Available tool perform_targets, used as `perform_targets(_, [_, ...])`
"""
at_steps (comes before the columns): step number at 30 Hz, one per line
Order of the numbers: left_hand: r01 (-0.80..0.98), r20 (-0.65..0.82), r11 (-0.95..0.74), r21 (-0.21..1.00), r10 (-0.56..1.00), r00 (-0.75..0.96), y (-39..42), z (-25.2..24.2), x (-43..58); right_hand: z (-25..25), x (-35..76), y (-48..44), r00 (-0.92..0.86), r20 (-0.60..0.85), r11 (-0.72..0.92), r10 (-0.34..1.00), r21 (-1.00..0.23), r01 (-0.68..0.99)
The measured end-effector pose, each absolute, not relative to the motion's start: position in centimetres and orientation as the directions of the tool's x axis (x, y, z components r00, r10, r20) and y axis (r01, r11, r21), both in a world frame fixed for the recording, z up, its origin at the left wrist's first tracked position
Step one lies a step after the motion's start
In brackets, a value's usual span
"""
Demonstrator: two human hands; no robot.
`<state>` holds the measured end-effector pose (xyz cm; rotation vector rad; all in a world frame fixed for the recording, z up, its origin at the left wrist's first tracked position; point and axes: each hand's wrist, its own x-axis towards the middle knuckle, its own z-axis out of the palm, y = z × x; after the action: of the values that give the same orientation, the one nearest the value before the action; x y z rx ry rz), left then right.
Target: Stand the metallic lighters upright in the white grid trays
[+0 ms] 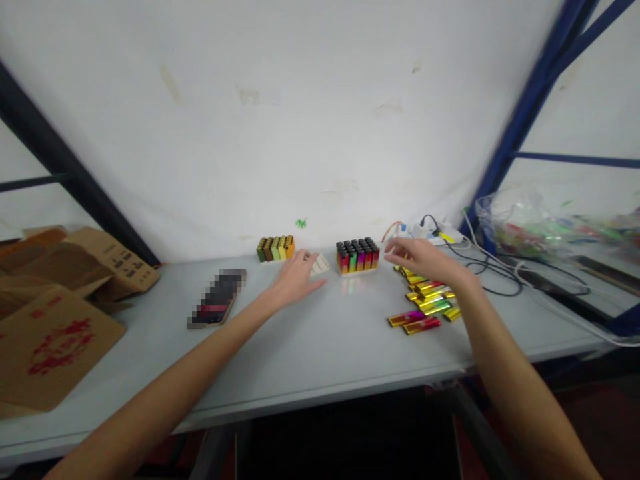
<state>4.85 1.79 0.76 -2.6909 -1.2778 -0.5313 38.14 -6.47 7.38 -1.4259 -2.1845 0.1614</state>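
Note:
My left hand [295,277] reaches across the grey table [310,353], fingers spread and flat, touching a small white tray [320,265]. My right hand [425,260] hovers with loosely extended fingers just right of a block of upright coloured lighters [357,255] and above a pile of shiny gold and pink lighters [425,300]. Neither hand holds anything. A second row of green, yellow and orange lighters [276,248] stands behind my left hand near the wall.
A phone [217,307] lies on the left of the table. Brown cardboard boxes [55,313] crowd the far left. A power strip with cables [435,233] and a plastic bag of lighters [530,227] lie at the right, by blue shelf posts.

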Motion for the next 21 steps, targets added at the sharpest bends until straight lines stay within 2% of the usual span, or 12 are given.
perform_targets(5, [0.771, 0.26, -0.628, 0.103, 0.765, 0.589, -0.6, -1.6, -0.1, 4.9, 40.2, -11.0, -0.513, 0.158, 0.528, 0.844, -0.414, 0.741])
perform_targets(7, [0.736, 0.262, -0.662, 0.14, 0.741, 0.618, -1.6, -2.1, -0.9, 3.3, 40.8, -12.6, -0.537, 0.107, 0.522, 0.837, -0.45, 0.725])
perform_targets(11, [0.674, 0.283, -0.713, 0.194, 0.699, 0.657, -3.5, -1.5, -0.6, 1.2, 41.4, -13.7, -0.508, 0.132, 0.511, 0.851, -0.434, 0.742])
perform_targets(17, [0.56, 0.214, -0.781, 0.276, 0.618, 0.756, -3.7, 0.0, 2.0, 1.3, 40.1, -11.5, -0.445, 0.092, 0.441, 0.891, -0.409, 0.799])
perform_targets(21, [0.499, 0.212, -0.808, 0.312, 0.571, 0.793, -2.8, -0.4, 3.1, 1.7, 38.8, -10.3, -0.493, 0.138, 0.506, 0.859, -0.37, 0.779])
